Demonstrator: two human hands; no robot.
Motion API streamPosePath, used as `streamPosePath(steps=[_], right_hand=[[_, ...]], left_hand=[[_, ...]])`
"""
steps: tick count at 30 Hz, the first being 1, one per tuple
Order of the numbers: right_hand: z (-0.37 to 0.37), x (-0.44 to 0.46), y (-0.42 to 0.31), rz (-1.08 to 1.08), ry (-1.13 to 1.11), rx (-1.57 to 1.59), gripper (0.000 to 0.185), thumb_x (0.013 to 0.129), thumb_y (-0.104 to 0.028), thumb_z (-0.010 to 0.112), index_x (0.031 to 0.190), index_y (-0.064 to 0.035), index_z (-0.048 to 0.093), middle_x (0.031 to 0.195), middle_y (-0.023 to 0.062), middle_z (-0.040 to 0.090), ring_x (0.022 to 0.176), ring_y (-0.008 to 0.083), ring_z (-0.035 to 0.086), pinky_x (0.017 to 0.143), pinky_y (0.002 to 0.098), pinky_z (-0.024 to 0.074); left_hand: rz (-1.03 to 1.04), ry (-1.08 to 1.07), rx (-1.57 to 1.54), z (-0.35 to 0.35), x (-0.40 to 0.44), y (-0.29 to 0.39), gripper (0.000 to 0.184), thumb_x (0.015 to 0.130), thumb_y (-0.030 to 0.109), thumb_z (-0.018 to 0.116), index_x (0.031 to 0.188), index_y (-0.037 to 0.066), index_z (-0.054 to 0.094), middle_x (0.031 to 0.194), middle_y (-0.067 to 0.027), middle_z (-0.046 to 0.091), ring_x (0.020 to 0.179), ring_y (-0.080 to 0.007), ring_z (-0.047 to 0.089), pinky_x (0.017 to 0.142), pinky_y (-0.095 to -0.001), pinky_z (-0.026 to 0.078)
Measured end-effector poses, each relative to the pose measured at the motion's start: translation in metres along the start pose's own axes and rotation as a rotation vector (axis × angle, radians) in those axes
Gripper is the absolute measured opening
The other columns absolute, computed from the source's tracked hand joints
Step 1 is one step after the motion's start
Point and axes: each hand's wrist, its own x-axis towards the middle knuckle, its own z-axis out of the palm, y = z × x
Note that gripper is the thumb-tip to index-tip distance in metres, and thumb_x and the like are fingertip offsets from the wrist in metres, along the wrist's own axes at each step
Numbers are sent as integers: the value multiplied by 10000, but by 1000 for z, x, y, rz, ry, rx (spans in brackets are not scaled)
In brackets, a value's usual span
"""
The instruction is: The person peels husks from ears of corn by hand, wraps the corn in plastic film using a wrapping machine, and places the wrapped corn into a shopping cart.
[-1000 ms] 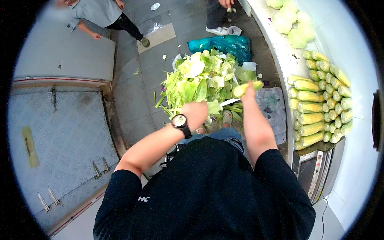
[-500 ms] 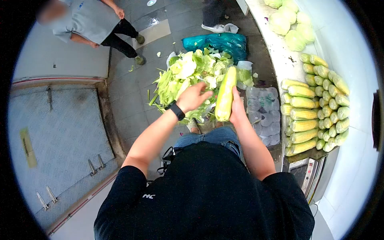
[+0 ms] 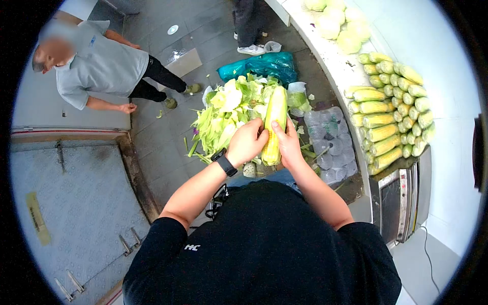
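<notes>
An ear of corn stands nearly upright between my hands, with yellow kernels showing low on its left side and pale green husk above. My right hand is closed around its right side, the thumb lying across the front. At the lower left, my left hand has its fingers bent and closed against the ear; the exact pinch is partly hidden. Behind and left of the corn lies a heap of pale green leaves and husks on the floor.
On the right-hand counter are stacked ears of corn and several cabbages. Clear plastic trays and a teal plastic bag lie on the floor. One person stands at upper left; another person's legs show at the top.
My left hand has come in from beside the corn to close against it. Yellow kernels now show low on the ear. The person at upper left has shifted position.
</notes>
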Motion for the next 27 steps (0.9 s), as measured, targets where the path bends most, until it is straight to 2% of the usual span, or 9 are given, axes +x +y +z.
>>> streamPosePath(steps=[2, 12, 13, 14, 17, 18, 20, 25, 27], right_hand=[[4, -15, 9, -24, 19, -3, 475, 953, -277, 658, 1318, -22, 493, 1145, 71, 610, 999, 143, 587, 871, 300, 480], [24, -81, 23, -158, 125, 15, 448, 985, -266, 605, 1336, -14, 485, 1145, 80, 617, 975, 149, 604, 862, 305, 494], [28, -88, 18, -107, 156, 119, 460, 988, -269, 598, 1350, -15, 472, 1164, 85, 616, 993, 162, 613, 871, 316, 502], [31, -94, 16, -55, 185, 224, 473, 991, -273, 592, 1365, -16, 458, 1183, 89, 614, 1010, 175, 621, 880, 328, 511], [24, -101, 30, -3, 139, 396, 469, 981, -274, 600, 1348, -23, 452, 1187, 94, 612, 1043, 201, 631, 889, 355, 529], [27, -105, 30, 40, 118, 452, 469, 974, -273, 608, 1340, -25, 452, 1180, 95, 613, 1044, 207, 632, 889, 359, 531], [33, -109, 28, 0, 127, 372, 469, 967, -266, 612, 1336, -26, 449, 1173, 95, 613, 1038, 210, 634, 885, 366, 534], [25, -112, 32, 20, 210, 386, 479, 953, -233, 596, 1347, -17, 432, 1190, 119, 609, 1066, 236, 623, 935, 399, 513], [20, -112, 34, -43, 250, 588, 498, 962, -235, 538, 1376, -1, 391, 1269, 149, 568, 1187, 279, 551, 1025, 446, 443]], left_hand=[[177, -14, 71, -3, -10, -8, 182, 884, 173, 591, 889, -2, 539, 766, -205, 593, 716, -401, 591, 641, -471, 461], [345, -26, -121, -13, -55, -26, 94, 859, 55, 545, 846, -34, 520, 821, -199, 539, 753, -385, 530, 680, -424, 436], [405, 60, -166, -10, -56, -31, 83, 878, 51, 528, 838, -21, 515, 735, -135, 517, 671, -282, 519, 628, -378, 425], [412, 50, -168, -11, -58, -35, 83, 878, 51, 528, 838, -21, 515, 735, -135, 517, 671, -282, 519, 628, -378, 425], [164, -17, -351, -11, -57, -45, 122, 922, 79, 519, 814, 25, 504, 646, 5, 419, 622, -76, 397, 547, -279, 363], [167, -20, -351, -12, -59, -44, 122, 922, 79, 519, 814, 25, 504, 646, 5, 419, 622, -76, 397, 547, -279, 363], [152, 3, -385, -12, -61, -42, 128, 879, 85, 555, 795, -5, 519, 613, -131, 498, 551, -198, 473, 535, -360, 401], [114, 32, -331, -2, -58, -53, 128, 873, 85, 560, 795, -5, 515, 608, -131, 496, 550, -187, 469, 536, -353, 402], [119, 93, -281, -5, -55, -63, 121, 863, 80, 568, 794, -3, 513, 604, -131, 494, 547, -186, 467, 534, -354, 406]])
